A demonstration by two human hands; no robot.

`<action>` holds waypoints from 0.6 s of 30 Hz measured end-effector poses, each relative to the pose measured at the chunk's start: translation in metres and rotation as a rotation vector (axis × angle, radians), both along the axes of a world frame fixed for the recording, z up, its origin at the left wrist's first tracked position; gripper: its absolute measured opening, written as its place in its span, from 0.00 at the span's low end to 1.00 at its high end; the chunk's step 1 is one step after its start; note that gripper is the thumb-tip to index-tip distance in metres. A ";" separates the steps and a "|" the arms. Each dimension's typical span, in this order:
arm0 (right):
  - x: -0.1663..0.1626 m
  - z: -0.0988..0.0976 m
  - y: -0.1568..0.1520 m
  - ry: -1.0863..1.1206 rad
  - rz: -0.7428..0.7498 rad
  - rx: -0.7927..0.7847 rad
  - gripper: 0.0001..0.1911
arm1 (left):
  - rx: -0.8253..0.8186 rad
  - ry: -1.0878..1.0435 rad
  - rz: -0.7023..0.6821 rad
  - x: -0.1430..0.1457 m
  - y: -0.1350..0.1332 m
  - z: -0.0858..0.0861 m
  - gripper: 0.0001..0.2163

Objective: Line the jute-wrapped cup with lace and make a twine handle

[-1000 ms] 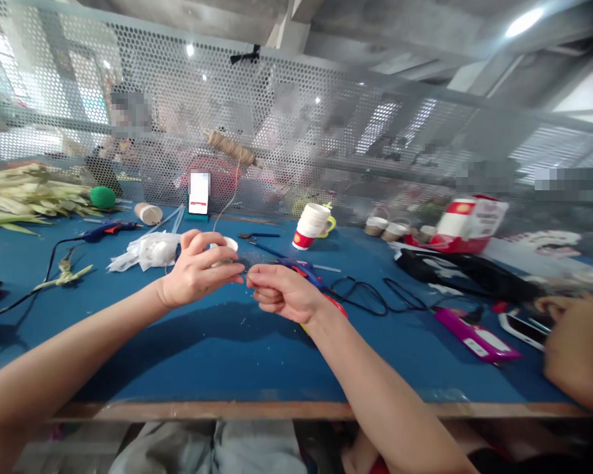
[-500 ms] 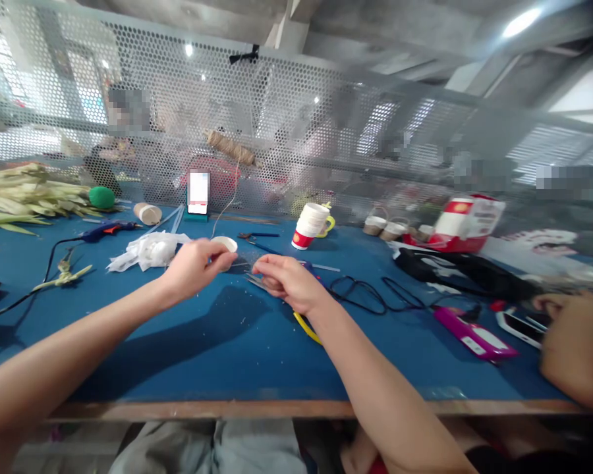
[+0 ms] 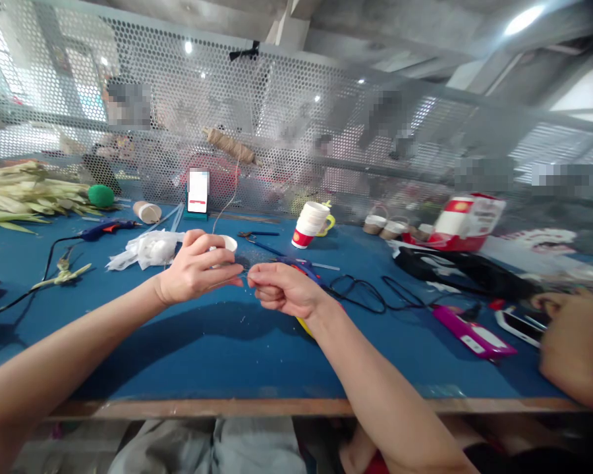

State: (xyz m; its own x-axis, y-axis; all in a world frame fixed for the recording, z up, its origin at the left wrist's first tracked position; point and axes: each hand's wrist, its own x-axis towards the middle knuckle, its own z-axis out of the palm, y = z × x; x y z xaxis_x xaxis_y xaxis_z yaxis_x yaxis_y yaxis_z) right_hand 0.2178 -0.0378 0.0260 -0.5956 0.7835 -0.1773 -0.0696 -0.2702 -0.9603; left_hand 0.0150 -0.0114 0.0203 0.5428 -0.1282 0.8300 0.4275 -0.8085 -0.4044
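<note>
My left hand (image 3: pixel 197 266) is above the blue table with its back toward me. Its fingers stretch to the right with gaps between them, close to my right fingertips. Partly hidden behind it is a white cup (image 3: pixel 231 243), and I cannot tell whether the hand touches it. My right hand (image 3: pixel 286 288) is closed in a pinch, its fingertips meeting near the left fingers. Something thin seems to run between the hands, too fine to name. Pale twine (image 3: pixel 236 184) hangs from a spool (image 3: pixel 230 145) on the mesh down toward the cup.
White plastic (image 3: pixel 151 250) lies left of my hands, near a blue glue gun (image 3: pixel 109 228). Pliers (image 3: pixel 259 234) lie behind. Stacked paper cups (image 3: pixel 311 225) stand at the back. A black cable (image 3: pixel 360 293) and purple power strip (image 3: pixel 474 332) lie right, beside another person's arm (image 3: pixel 576 342).
My left hand has gone from closed fingers to stretched ones and turned its back toward me. My right hand has shifted slightly left and stays pinched.
</note>
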 end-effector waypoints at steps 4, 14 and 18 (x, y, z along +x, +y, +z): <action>-0.004 0.002 -0.005 -0.167 -0.180 0.309 0.09 | -0.640 -0.121 0.061 0.009 -0.006 -0.004 0.10; 0.002 -0.002 0.008 -0.123 -0.279 0.182 0.07 | -1.190 -0.230 0.108 0.005 -0.001 0.006 0.15; 0.010 -0.002 0.015 0.062 -0.149 -0.024 0.07 | -0.367 -0.142 0.008 -0.011 0.009 0.013 0.05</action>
State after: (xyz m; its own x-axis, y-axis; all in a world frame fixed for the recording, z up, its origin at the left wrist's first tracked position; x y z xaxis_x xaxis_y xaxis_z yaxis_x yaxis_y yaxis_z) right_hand 0.2276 -0.0230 0.0242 -0.4831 0.8601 -0.1636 -0.1693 -0.2751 -0.9464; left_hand 0.0038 -0.0022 0.0338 0.4194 0.1946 0.8867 0.4648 -0.8851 -0.0256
